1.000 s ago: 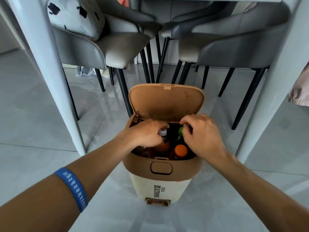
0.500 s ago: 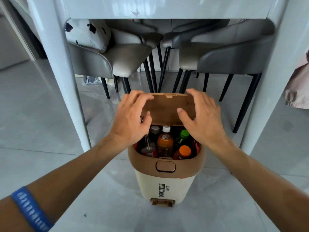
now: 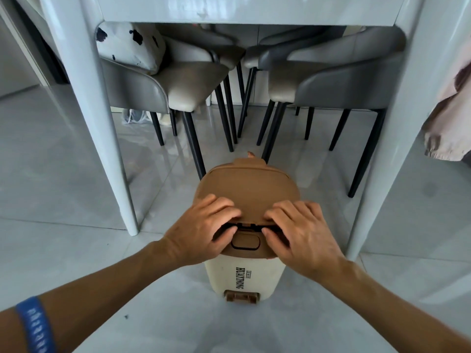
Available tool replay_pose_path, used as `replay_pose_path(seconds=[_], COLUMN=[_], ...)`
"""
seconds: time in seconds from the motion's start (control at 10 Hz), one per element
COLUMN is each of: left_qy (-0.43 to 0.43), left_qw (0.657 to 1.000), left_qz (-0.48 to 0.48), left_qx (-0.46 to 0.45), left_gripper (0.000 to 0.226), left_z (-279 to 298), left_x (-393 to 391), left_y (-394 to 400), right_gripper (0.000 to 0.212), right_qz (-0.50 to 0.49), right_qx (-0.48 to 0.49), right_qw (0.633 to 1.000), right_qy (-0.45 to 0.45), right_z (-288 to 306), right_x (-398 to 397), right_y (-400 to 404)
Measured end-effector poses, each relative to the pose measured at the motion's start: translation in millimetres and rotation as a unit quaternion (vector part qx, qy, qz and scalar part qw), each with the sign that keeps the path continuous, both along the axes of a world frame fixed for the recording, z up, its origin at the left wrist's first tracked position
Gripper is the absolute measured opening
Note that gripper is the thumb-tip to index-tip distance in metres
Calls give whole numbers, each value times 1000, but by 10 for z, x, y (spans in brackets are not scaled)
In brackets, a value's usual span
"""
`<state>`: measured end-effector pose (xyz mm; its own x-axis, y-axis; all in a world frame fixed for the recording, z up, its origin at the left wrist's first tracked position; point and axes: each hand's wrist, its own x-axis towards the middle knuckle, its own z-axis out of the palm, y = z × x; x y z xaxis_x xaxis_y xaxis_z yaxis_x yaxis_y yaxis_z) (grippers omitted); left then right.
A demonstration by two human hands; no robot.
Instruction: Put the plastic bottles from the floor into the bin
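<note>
From the head view, the bin stood upright on the grey floor, just in front of the white table leg. Its body was cream, with a brown lid almost shut, a thin dark gap at the front. The left hand and right hand lay flat on the lid's front edge, fingers spread, grasping nothing. No bottles were visible.

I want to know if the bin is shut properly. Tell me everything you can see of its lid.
The lid is brown, rounded, matte plastic, hinged at the far side. It lies nearly flat on the bin, but a thin dark gap shows at its front edge above the push button. The left hand and right hand press on its front corners.
</note>
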<state>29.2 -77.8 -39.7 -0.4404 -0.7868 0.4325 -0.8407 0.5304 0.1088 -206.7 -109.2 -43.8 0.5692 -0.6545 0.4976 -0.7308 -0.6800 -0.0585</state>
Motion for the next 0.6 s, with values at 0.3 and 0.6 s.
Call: replay_pose_path(seconds=[0.3, 0.6], left_qy=[50, 40], left_qw=[998, 998], left_qz=[-9, 2], left_qx=[42, 46], left_gripper=[25, 32], left_z=[-90, -93], left_x=[-19, -3], left_y=[79, 129], right_gripper=[25, 30], right_qz=[19, 23], right_qx=[26, 28], right_qw=[999, 999], right_qy=[-19, -32], right_z=[-131, -97], right_x=[128, 138], right_y=[50, 42])
